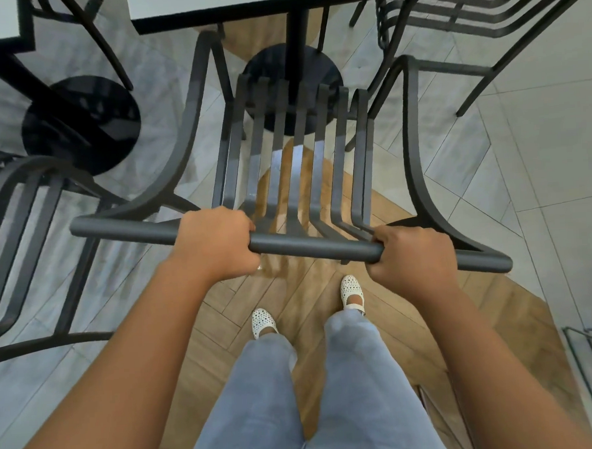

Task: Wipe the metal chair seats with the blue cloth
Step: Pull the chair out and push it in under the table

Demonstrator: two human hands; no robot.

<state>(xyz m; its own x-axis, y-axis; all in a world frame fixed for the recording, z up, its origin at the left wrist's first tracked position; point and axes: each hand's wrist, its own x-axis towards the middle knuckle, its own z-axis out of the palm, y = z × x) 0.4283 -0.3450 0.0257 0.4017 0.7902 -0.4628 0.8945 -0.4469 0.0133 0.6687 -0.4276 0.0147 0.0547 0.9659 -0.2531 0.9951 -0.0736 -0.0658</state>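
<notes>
Head view straight down: my left hand and right hand are both clenched around the top rail of the dark metal chair, fingers curled under the bar. Its slatted seat lies just beyond my knuckles, its front edge tucked beneath the white table, my white shoes on the wooden floor below; I can't see the blue cloth anywhere
</notes>
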